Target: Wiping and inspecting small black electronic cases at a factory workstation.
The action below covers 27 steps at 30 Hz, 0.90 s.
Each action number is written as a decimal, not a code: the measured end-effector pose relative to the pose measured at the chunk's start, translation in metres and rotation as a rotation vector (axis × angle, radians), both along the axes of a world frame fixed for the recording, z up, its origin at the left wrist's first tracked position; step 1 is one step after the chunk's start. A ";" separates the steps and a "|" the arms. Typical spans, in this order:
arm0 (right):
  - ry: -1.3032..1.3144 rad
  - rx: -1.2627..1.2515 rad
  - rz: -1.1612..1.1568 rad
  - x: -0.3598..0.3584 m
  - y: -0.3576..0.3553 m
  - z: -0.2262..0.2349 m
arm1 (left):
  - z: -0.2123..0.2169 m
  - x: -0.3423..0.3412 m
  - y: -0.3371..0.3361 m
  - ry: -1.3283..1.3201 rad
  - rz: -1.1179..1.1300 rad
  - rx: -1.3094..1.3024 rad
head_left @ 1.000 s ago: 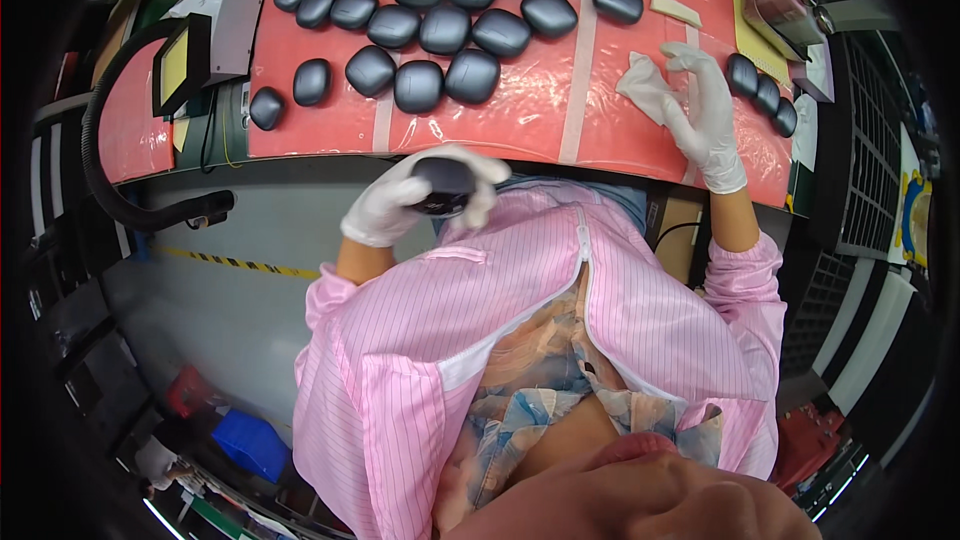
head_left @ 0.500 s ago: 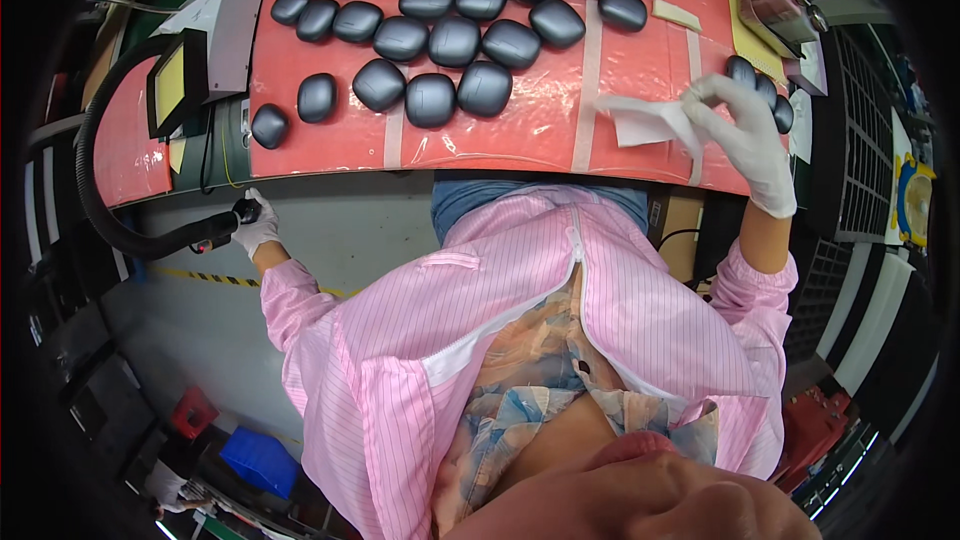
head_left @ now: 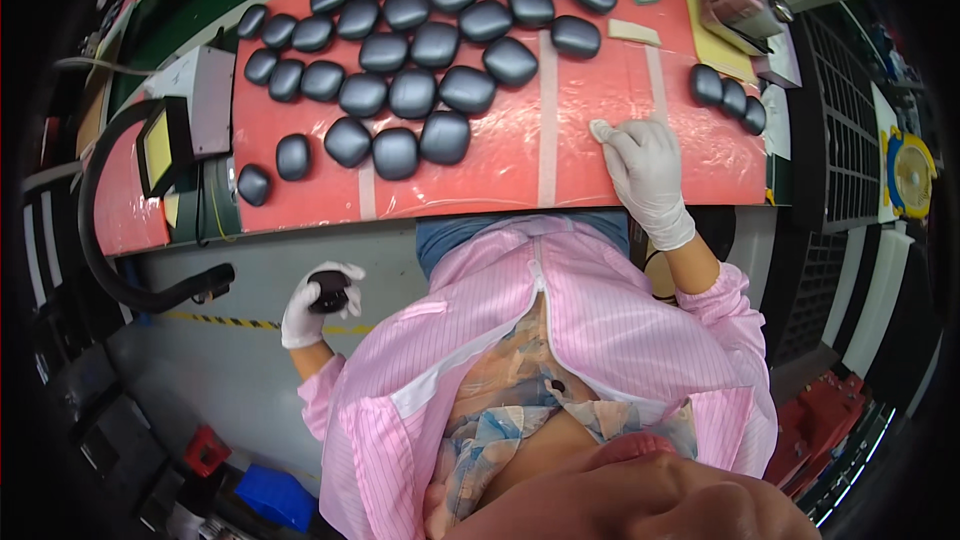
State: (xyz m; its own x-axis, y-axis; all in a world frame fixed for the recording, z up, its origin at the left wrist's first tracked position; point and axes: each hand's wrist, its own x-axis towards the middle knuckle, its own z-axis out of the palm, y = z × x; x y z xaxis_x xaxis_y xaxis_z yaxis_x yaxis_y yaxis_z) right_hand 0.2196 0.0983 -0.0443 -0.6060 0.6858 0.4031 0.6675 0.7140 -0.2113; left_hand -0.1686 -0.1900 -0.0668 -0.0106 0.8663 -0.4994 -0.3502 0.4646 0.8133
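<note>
The dark rounded case [head_left: 331, 293] sits in the gloved left hand [head_left: 318, 304], in front of the red-covered bench [head_left: 500, 178]. It looks light, stiff and slick, best held by its sides. The right hand [head_left: 646, 175] pinches a bunched white wipe [head_left: 599, 129].

Dark rounded case [head_left: 329, 293] and bunched white cloth [head_left: 600, 130], in left and right hands [head_left: 303, 316] respectively

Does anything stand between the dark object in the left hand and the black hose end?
Only the left hand, which holds the dark object; from there to the black hose end, nothing visible stands.
</note>
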 end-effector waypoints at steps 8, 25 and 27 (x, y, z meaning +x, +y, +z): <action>0.212 0.214 -0.388 0.108 0.209 0.084 | 0.084 0.107 0.148 -0.288 0.182 0.391; 0.298 -0.137 0.642 -0.041 0.012 0.078 | 0.079 0.192 0.224 -0.565 0.375 0.135; 0.339 -0.074 0.506 -0.045 0.002 0.062 | 0.083 0.193 0.225 -0.594 0.411 0.074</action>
State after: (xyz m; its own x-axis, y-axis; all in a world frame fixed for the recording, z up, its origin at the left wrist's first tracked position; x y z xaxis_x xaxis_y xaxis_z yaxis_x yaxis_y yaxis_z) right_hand 0.1745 0.1002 0.0181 -0.7105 0.3799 0.5924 0.1362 0.9001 -0.4139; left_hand 0.0242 0.0350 0.0158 -0.0876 0.8825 -0.4621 -0.8772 0.1515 0.4555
